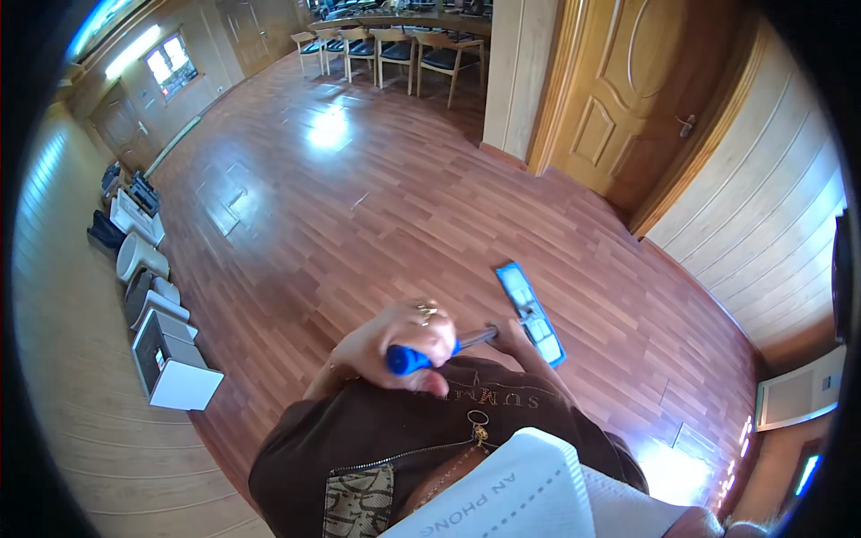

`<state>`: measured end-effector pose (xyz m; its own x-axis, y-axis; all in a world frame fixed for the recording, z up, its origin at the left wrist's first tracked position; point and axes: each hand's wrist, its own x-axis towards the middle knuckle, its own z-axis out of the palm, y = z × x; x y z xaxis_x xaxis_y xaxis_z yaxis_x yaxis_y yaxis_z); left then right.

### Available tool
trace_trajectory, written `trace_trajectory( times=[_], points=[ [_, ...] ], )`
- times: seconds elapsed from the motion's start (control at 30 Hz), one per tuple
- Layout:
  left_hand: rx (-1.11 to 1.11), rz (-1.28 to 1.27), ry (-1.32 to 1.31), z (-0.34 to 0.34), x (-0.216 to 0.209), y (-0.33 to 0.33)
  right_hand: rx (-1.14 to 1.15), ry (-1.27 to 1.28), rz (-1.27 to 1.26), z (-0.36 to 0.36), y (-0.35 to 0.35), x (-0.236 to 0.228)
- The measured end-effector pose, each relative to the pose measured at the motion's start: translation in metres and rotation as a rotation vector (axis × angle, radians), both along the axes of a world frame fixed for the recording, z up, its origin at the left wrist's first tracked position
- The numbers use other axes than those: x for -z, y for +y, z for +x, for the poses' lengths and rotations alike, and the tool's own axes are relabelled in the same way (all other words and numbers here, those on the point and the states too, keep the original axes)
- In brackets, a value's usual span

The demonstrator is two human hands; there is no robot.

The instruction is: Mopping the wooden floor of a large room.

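Both my hands are on a flat mop, its long head blue-edged with a pale middle, lying on the wood-plank floor ahead and to the right. My left hand, wearing a ring, is closed around the blue grip at the top of the handle, close to my chest. Lower down, my right hand wraps the grey pole, partly hidden behind my brown top. The pole slants away from me toward the mop head.
White and dark boxes and containers line the left wall. Wooden chairs stand by a long table at the back. A wooden door is at the right, and a white appliance sits near the right wall. Light glares off the floor.
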<state>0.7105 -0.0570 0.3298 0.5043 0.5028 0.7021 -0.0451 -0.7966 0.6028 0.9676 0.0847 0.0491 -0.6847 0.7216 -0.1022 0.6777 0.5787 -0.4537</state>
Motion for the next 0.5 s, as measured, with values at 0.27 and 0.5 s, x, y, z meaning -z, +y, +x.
trace_trajectory(
  times=[0.27, 0.5],
  points=[
    [0.630, -0.390, -0.055, 0.142, 0.047, 0.087, 0.585, 0.324, 0.234, 0.196, -0.031, 0.024],
    [0.639, -0.097, 0.328, 0.276, 0.081, 0.111, 0.964, 0.537, 0.381, 0.267, -0.083, 0.004]
  ],
)
